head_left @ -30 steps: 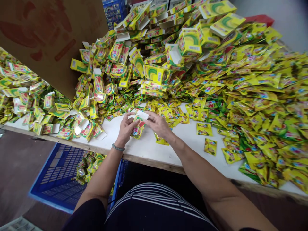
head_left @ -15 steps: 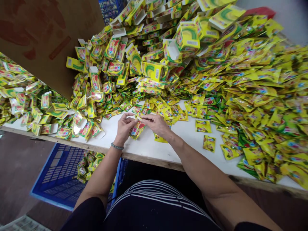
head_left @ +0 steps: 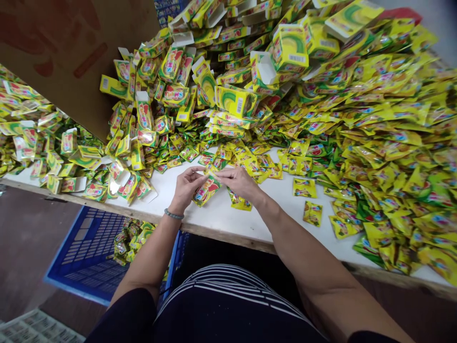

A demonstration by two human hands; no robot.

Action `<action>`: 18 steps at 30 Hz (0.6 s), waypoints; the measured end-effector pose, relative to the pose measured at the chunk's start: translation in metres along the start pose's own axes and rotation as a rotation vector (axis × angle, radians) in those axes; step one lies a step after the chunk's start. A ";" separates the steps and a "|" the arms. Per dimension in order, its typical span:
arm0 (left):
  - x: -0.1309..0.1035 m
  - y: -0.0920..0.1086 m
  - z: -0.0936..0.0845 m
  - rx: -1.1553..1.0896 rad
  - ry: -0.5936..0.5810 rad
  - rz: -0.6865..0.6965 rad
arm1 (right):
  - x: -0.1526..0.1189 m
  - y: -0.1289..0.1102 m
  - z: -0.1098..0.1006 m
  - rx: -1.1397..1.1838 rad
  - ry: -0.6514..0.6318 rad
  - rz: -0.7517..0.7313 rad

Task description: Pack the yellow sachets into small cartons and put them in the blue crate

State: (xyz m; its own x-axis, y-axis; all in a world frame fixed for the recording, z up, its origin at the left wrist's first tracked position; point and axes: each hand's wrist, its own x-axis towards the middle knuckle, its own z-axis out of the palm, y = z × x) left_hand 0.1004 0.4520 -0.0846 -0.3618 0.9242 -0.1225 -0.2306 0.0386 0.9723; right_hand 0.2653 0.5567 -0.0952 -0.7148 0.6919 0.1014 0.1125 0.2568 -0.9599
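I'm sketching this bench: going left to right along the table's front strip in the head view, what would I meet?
Scattered yellow-green paper cartons → left hand → small red-printed yellow-green carton → right hand → two loose flat yellow sachets → large heap of yellow-and-green sachets.

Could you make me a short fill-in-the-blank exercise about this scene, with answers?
The small box is held by the left hand and the ____ hand.
The bracelet is worn on the person's ____ side.
The tabletop is coloured ____.
The crate below the tabletop's edge is coloured ____.

Missing words: right; left; white; blue.
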 end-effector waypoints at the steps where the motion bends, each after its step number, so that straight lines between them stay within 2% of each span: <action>1: 0.000 0.000 -0.001 -0.005 0.001 0.003 | -0.001 -0.003 0.000 0.005 -0.016 -0.025; 5: -0.001 0.000 -0.003 -0.035 0.038 0.016 | -0.008 -0.012 0.008 0.035 -0.030 -0.093; 9: -0.001 -0.001 -0.001 -0.049 0.089 0.044 | -0.012 -0.016 0.028 -0.050 0.072 -0.145; 11: -0.002 0.001 0.000 -0.014 0.083 0.067 | -0.011 -0.018 0.029 -0.098 0.062 -0.177; 14: -0.013 0.020 -0.011 0.176 0.020 0.067 | -0.007 -0.021 0.008 -0.145 -0.055 -0.172; 16: -0.030 0.045 -0.034 0.415 -0.062 0.004 | -0.006 -0.023 -0.018 -0.223 -0.023 -0.074; 18: -0.050 0.075 -0.066 0.686 -0.193 -0.147 | -0.008 -0.023 -0.043 -0.374 0.028 0.077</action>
State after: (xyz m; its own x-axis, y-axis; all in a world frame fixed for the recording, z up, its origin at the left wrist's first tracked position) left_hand 0.0413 0.3831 -0.0187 -0.1907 0.9392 -0.2855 0.3763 0.3385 0.8624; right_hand 0.2981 0.5738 -0.0630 -0.6761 0.7355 0.0448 0.4125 0.4282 -0.8041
